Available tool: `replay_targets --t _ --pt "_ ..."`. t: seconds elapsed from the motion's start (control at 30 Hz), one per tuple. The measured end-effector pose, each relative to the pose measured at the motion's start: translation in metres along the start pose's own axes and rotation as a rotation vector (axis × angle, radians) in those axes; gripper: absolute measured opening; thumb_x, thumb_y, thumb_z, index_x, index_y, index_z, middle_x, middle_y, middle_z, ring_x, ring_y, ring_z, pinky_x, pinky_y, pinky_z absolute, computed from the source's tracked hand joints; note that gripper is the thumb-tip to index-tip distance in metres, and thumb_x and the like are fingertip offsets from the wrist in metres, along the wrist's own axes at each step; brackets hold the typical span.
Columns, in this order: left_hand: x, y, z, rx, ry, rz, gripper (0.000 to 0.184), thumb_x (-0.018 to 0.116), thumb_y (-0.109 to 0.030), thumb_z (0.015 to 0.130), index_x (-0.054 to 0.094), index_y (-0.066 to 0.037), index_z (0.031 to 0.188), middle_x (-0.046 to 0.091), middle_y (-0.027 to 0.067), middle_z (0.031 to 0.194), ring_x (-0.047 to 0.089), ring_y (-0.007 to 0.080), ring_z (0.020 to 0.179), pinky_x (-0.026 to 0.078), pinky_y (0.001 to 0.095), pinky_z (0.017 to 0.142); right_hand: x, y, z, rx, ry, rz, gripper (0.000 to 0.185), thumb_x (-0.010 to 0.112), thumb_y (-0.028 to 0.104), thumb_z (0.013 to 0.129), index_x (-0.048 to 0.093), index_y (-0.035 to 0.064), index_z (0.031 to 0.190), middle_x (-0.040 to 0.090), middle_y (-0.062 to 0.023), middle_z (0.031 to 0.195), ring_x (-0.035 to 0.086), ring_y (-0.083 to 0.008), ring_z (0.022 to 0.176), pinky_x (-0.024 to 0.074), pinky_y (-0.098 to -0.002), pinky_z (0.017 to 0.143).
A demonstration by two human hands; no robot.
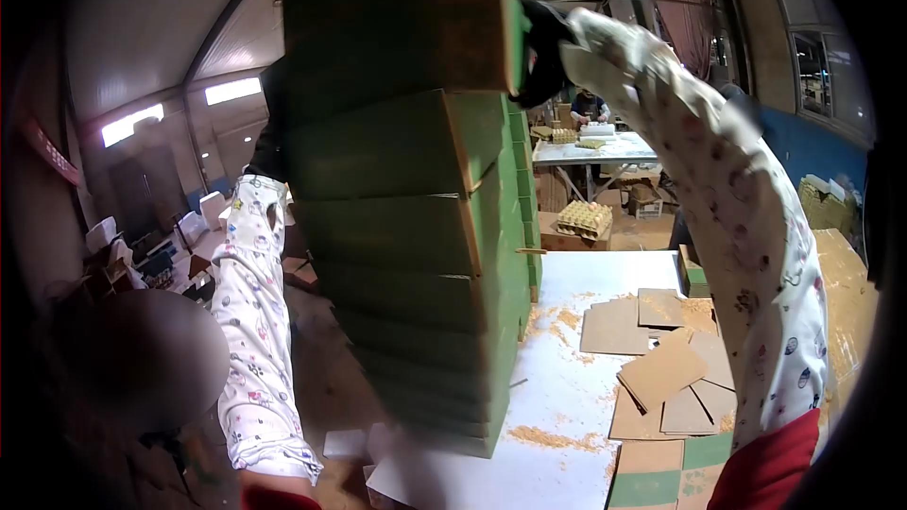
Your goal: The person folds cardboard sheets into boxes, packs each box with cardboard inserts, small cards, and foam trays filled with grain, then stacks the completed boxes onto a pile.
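Patterned sleeve [746,217], gloved right hand [547,49] half-curled against the top green box [387,28].

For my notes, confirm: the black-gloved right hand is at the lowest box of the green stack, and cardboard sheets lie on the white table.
Not quite: the head view shows the right hand at the topmost box of the green stack. Cardboard sheets do lie on the white table.
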State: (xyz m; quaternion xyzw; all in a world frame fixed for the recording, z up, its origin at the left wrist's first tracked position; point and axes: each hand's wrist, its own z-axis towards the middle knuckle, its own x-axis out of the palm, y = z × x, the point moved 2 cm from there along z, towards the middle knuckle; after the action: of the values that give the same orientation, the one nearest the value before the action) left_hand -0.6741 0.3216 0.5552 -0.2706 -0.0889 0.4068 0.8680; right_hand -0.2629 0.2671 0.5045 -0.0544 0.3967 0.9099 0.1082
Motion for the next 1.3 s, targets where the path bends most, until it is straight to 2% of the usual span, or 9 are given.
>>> replay_targets --t 0.37,0.5,0.57,0.67,0.8,0.9,1.0,1.17,1.3 --pt "0.009 -0.007 -0.019 0.111 -0.108 0.081 0.031 0.054 -0.005 0.083 0.05 0.002 0.113 0.056 0.0118 0.106 0.052 0.0202 0.1 0.04 0.0324 0.092 0.013 -0.02 0.015 0.049 0.166 -0.321 0.057 0.047 0.04 0.085 0.03 0.012 0.132 0.041 -0.0197 0.128 0.047 -0.0361 0.11 0.0396 -0.0408 0.09" --pt "-0.019 -0.079 -0.089 0.55 -0.485 -0.037 0.033 0.057 -0.004 0.081 0.05 0.003 0.112 0.056 0.0121 0.107 0.052 0.0211 0.099 0.04 0.0323 0.093 0.002 -0.069 -0.139 -0.418 0.005 -0.482 0.053 0.048 0.042 0.085 0.037 0.0145 0.129 0.04 -0.0194 0.13 0.045 -0.0377 0.112 0.0388 -0.0408 0.091" --pt "-0.029 -0.119 -0.165 0.714 -0.495 -0.099 0.033 0.059 -0.003 0.081 0.05 0.003 0.112 0.056 0.0122 0.107 0.052 0.0215 0.099 0.04 0.0322 0.094 -0.011 -0.097 -0.251 -0.053 0.182 -0.444 0.052 0.052 0.042 0.083 0.042 0.0139 0.126 0.044 -0.016 0.127 0.047 -0.0345 0.111 0.0388 -0.0395 0.093" --pt "0.004 -0.119 -0.337 0.665 0.055 -0.207 0.043 0.051 -0.019 0.088 0.041 0.001 0.125 0.049 0.0133 0.119 0.047 0.0197 0.105 0.038 0.029 0.091 -0.061 -0.194 -0.422 0.72 0.477 -0.179 0.045 0.054 0.039 0.081 0.052 0.0122 0.118 0.054 -0.0136 0.116 0.053 -0.0293 0.105 0.0415 -0.0373 0.09" --pt "0.057 -0.089 -0.659 -0.148 1.326 -0.415 0.038 0.055 -0.012 0.086 0.046 -0.002 0.121 0.055 0.0041 0.106 0.049 0.0116 0.088 0.041 0.0234 0.082 -0.176 -0.217 -0.615 1.364 0.0 -0.231 0.043 0.056 0.035 0.08 0.054 0.0126 0.116 0.06 -0.0133 0.108 0.059 -0.026 0.095 0.0446 -0.0364 0.086" --pt "0.046 -0.031 -0.925 -0.891 1.353 -0.431 0.042 0.06 -0.019 0.083 0.046 0.002 0.117 0.053 0.0132 0.111 0.049 0.0209 0.103 0.039 0.0316 0.089 -0.312 -0.255 -0.784 1.293 -0.176 -0.978 0.043 0.056 0.035 0.075 0.055 0.0118 0.112 0.059 -0.0183 0.105 0.057 -0.0324 0.093 0.0446 -0.04 0.084" --pt "0.034 -0.123 -0.964 -0.297 1.391 0.071 0.052 0.067 -0.023 0.072 0.046 -0.003 0.116 0.053 0.0213 0.103 0.049 0.0381 0.096 0.041 0.0447 0.086 -0.404 -0.232 -0.863 1.459 -0.225 -1.229 0.035 0.058 0.031 0.069 0.057 0.0056 0.093 0.058 -0.021 0.092 0.056 -0.0376 0.087 0.045 -0.0452 0.078" --pt "0.065 -0.212 -1.016 -0.541 1.235 -0.013 0.034 0.069 -0.023 0.067 0.059 -0.004 0.094 0.062 0.0181 0.085 0.06 0.0358 0.076 0.048 0.0422 0.068 -0.523 -0.259 -0.94 1.255 -0.277 -1.061 0.043 0.064 0.025 0.066 0.055 -0.0029 0.097 0.057 -0.0249 0.092 0.053 -0.0414 0.089 0.0428 -0.0436 0.081" --pt "0.094 -0.267 -1.022 -0.638 1.431 0.273 0.051 0.064 -0.043 0.067 0.059 -0.005 0.102 0.061 0.0145 0.099 0.057 0.0336 0.092 0.044 0.0427 0.082 -0.661 -0.389 -1.073 1.222 -0.017 -0.955 0.055 0.074 0.026 0.057 0.054 -0.0069 0.095 0.06 -0.0241 0.092 0.057 -0.0359 0.076 0.048 -0.0388 0.072"
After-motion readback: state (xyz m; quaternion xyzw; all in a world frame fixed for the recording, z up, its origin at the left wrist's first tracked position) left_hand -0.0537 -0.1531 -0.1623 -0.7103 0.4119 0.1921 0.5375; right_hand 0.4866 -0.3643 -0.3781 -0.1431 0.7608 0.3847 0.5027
